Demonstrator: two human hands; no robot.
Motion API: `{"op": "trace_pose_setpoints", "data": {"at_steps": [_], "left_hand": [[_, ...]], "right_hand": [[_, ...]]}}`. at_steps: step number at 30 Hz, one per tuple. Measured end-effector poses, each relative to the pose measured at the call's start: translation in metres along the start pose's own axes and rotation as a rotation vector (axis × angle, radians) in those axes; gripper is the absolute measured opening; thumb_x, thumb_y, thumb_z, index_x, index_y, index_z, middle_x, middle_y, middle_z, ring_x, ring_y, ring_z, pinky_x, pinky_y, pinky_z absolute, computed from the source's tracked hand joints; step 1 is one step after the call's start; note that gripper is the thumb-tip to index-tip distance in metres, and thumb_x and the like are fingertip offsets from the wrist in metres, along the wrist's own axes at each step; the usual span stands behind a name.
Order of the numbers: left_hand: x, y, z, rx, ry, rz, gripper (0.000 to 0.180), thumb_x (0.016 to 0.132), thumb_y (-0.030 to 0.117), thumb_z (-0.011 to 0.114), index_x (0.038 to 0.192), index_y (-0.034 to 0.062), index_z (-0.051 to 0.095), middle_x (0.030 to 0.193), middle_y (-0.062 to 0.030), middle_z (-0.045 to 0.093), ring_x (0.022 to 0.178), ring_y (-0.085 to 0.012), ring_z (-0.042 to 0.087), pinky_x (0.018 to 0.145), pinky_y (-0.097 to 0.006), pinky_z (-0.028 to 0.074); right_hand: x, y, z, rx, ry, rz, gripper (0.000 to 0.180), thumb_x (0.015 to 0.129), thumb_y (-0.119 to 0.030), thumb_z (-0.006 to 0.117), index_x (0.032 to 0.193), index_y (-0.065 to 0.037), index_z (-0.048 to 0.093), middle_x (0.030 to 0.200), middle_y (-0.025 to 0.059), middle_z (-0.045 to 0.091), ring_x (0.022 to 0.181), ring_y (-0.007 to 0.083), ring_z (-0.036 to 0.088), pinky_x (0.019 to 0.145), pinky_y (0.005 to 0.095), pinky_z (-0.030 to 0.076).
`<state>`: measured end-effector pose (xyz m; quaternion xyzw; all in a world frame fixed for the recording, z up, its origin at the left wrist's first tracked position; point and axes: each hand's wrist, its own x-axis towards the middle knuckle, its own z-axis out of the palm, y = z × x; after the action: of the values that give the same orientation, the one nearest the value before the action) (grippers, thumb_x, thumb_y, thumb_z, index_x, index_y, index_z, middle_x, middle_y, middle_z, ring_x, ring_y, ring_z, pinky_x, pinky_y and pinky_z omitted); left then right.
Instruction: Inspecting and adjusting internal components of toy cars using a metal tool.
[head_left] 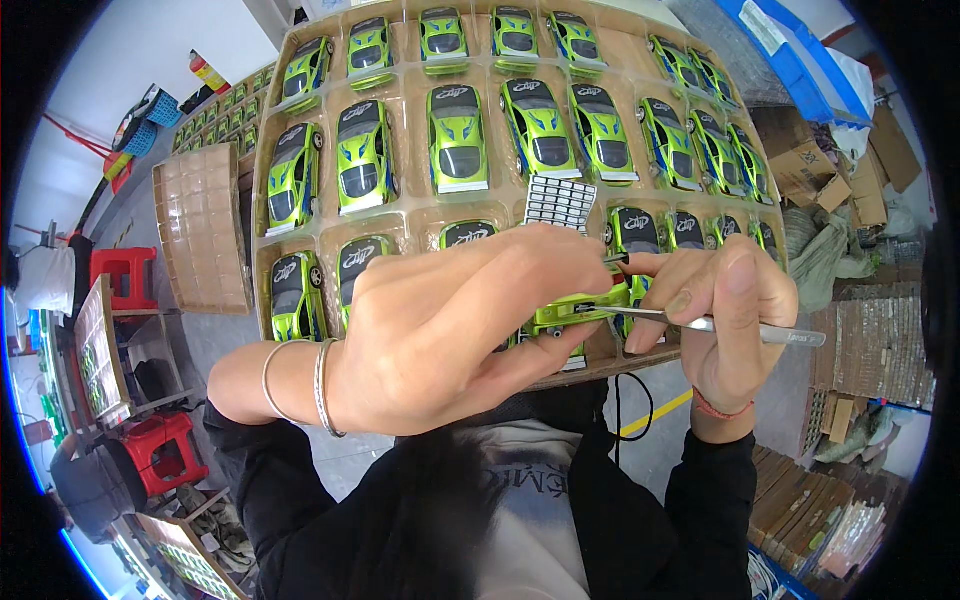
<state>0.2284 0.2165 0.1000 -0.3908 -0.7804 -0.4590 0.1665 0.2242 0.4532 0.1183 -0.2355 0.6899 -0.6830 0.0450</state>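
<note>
— What is the toy car (580,308) in the left hand (440,330) made of?

— Glossy green plastic, smooth, with shiny dark windows. The cars in the tray (405,215) look the same.

— And the tray?

— Thin, clear moulded plastic with a faint sheen, over a brown, matt backing like cardboard.

— The tool?

— The tweezers (720,326) in the right hand (725,310) are bare, bright metal. The bangles (320,385) are polished metal too.

— The sticker sheet (560,203)?

— Smooth paper, slightly glossy.
</note>
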Motion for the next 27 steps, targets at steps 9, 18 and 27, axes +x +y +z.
{"op": "trace_pose_setpoints", "data": {"at_steps": [9,18,27], "left_hand": [[-0.0045,-0.0023,-0.0007,-0.021,-0.012,0.030,0.037,0.075,-0.004,0.084,0.104,-0.0044,0.061,0.110,-0.0297,0.070,0.100,-0.0361,0.073,0.081,-0.037,0.060],[-0.0049,-0.0015,-0.0006,-0.035,-0.027,0.000,0.036,0.075,-0.003,0.085,0.102,-0.0046,0.060,0.111,-0.0329,0.068,0.103,-0.0366,0.072,0.083,-0.037,0.059],[-0.0048,-0.0028,0.0008,-0.017,-0.012,0.022,0.037,0.074,-0.004,0.086,0.100,-0.0051,0.060,0.110,-0.0332,0.068,0.101,-0.0365,0.073,0.081,-0.037,0.060]], "right_hand": [[0.0007,-0.0035,0.0040,0.010,0.028,0.035,0.040,0.108,-0.026,0.043,0.082,0.000,0.057,0.070,0.0153,0.067,0.067,0.0223,0.070,0.097,0.0486,0.053],[0.0011,-0.0021,0.0014,-0.001,0.004,0.018,0.040,0.108,-0.027,0.043,0.082,0.000,0.057,0.069,0.0145,0.067,0.067,0.0211,0.069,0.096,0.0475,0.053],[0.0010,-0.0004,0.0009,-0.011,-0.003,0.002,0.040,0.108,-0.028,0.042,0.082,-0.001,0.057,0.067,0.0135,0.066,0.066,0.0210,0.070,0.095,0.0478,0.054]]}}
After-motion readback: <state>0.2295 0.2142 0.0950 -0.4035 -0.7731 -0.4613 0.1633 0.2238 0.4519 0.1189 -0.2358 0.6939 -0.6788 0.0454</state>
